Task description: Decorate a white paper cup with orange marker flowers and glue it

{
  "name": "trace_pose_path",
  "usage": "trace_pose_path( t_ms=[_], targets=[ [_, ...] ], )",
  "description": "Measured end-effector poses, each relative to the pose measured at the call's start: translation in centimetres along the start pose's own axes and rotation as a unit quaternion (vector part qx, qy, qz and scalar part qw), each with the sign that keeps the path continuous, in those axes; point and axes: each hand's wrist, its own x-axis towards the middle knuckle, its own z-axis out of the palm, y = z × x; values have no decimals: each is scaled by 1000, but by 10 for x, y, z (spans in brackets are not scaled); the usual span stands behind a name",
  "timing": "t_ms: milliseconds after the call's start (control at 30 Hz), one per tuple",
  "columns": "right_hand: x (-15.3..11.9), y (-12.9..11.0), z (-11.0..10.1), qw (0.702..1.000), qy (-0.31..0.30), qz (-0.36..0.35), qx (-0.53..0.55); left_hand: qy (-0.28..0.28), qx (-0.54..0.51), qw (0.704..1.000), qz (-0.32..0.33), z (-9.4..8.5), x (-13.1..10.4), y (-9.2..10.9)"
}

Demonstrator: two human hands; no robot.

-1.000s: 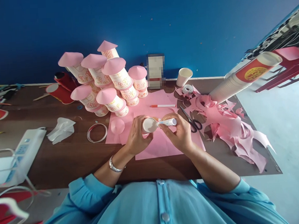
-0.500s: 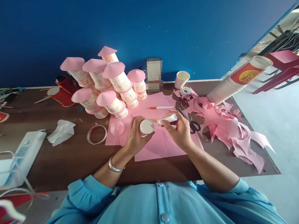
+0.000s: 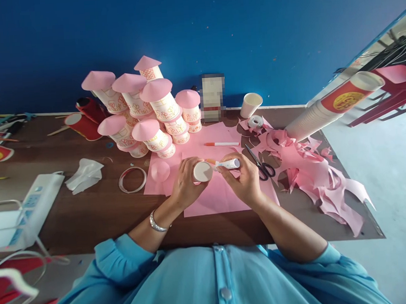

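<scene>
In the head view, my left hand (image 3: pixel 187 183) is wrapped round a paper cup (image 3: pixel 203 171), whose round white end faces up towards me. My right hand (image 3: pixel 243 179) grips a white tube (image 3: pixel 230 164) with an orange tip, beside the cup. I cannot tell whether the tip touches the cup. Both hands are over pink paper (image 3: pixel 209 202). A white marker with an orange end (image 3: pixel 222 144) lies beyond them, and black-handled scissors (image 3: pixel 266 169) rest right of my right hand. A small pink paper cone (image 3: pixel 160 171) lies left of my left hand.
Paper-cup towers with pink cone roofs (image 3: pixel 156 90) stand at the back left. A roll of tape (image 3: pixel 255 121), a single cup (image 3: pixel 251 104), a leaning cup stack (image 3: pixel 334 102) and pink scraps (image 3: pixel 314 168) are on the right. A power strip (image 3: pixel 31 210) lies left.
The view has shifted slightly. The tube in my right hand has turned a little and its white end has lowered. My left hand keeps its hold on the cup.
</scene>
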Motion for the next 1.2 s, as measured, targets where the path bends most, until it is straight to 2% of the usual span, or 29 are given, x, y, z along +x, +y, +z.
trace_pose_path(
  t_ms=[167,400,533,667,767,967,1100,1200],
  targets=[
    [1,-3,0,999,3,32,28,5,-3,1000,-16,0,0,1],
    [-3,-9,1,999,-14,-15,37,9,-1,1000,-9,0,0,1],
    [-1,-2,2,999,-10,21,28,6,-18,999,-28,-2,1,3],
    [0,-1,1,995,-6,65,73,-23,-46,998,-21,-2,-2,0],
    [0,-5,0,995,1,57,86,-37,-45,998,-19,0,-4,-3],
    [-3,-8,1,998,-12,4,54,-12,2,1000,-10,1,-3,-5],
    [-2,-6,0,999,-15,24,26,17,18,1000,9,1,-3,-5],
    [0,-4,-1,999,-10,44,25,15,-11,1000,-3,2,-4,-3]
  ],
)
